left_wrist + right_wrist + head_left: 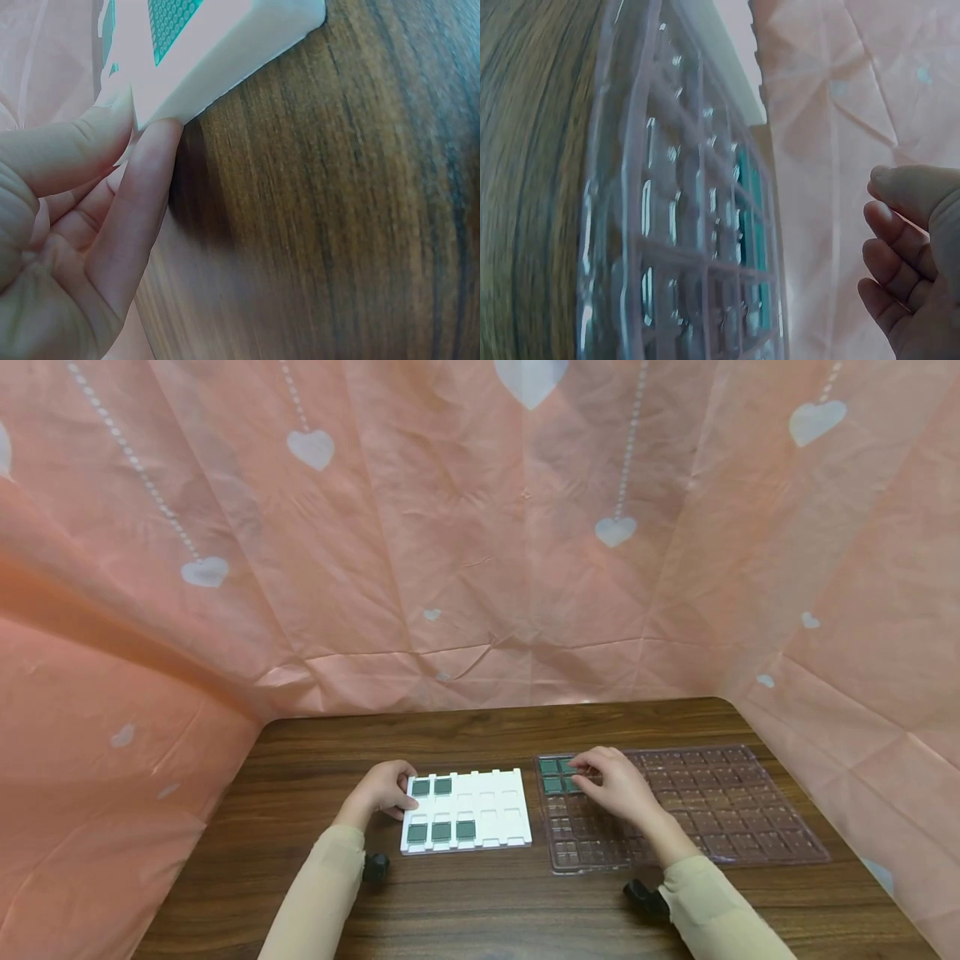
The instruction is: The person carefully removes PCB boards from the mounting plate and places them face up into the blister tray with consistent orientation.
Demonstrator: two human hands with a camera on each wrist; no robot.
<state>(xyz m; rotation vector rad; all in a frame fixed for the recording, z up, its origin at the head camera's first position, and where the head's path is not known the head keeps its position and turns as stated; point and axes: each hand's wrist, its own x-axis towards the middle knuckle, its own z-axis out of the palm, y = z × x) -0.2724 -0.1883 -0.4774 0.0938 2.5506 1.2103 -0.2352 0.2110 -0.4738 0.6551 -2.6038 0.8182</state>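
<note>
A white plastic tray (pixel 512 806) lies on the table with square green circuit chips (pixel 466 830) in its left pockets, two in the back row and three in the front row. My left hand (pixel 386 788) pinches the tray's left edge between thumb and fingers, shown closely in the left wrist view. To the right lies a clear plastic compartment tray (pixel 558 858). Several green chips (pixel 551 785) sit in its far left corner, partly covered by my right hand (pixel 618 787). That hand hovers above them, thumb and fingers apart; no chip shows between them in the right wrist view.
A dark wood-grain table (pixel 465 910) carries both trays, with a narrow gap between them. Pink curtain (pixel 480 568) with white hearts surrounds the back and sides. Black wrist mounts (pixel 645 897) hang below the forearms.
</note>
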